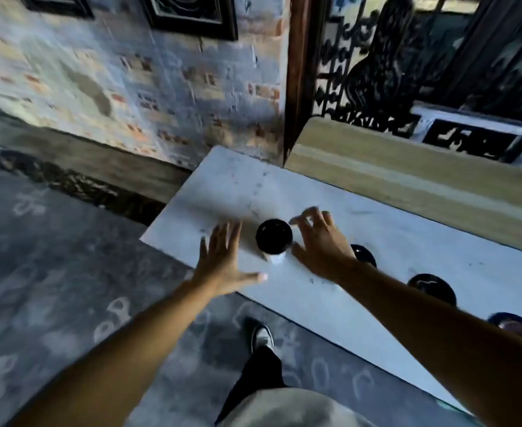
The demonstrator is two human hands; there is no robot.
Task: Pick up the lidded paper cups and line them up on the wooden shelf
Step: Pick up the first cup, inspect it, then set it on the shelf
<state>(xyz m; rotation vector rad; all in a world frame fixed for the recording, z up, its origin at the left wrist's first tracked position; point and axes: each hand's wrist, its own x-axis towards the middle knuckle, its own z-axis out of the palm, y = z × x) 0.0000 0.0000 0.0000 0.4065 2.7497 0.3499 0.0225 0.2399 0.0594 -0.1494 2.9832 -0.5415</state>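
A weathered brick wall (124, 75) with dark frames hung on it fills the view from nine to twelve o'clock, and a dark patterned floor (44, 272) spreads from eight to six o'clock. A long white bench (407, 241) runs diagonally from the centre toward four o'clock, its surface scuffed with grey marks. Behind it, from one to three o'clock, lies the pale wooden shelf (407, 167), bare along the stretch in view, with a black ornamental iron grille (376, 72) above it and a dark wooden post (296, 72) at twelve o'clock. Two bare forearms reach in from the bottom edge. The person's grey top shows at six o'clock, with a dark trouser leg and a light shoe (262, 335) on the floor just above it. The right hand (321, 241) hovers just right of centre, fingers (310, 215) curled and spread apart, holding nothing; its fingertips are close beside a cup lid, though contact cannot be told. The left hand (222, 257) is flat and wide open just left of that cup, thumb out toward it, gripping nothing. Between the hands stands the nearest lidded paper cup (274, 238), upright on the bench at the centre, black lid on a white body. Three more black-lidded cups stand on the bench in a row trailing toward four o'clock: a second cup (364, 255) partly hidden behind the right wrist, a third cup (432, 288) beyond the forearm, and a fourth cup (515, 326) blurred at the edge.
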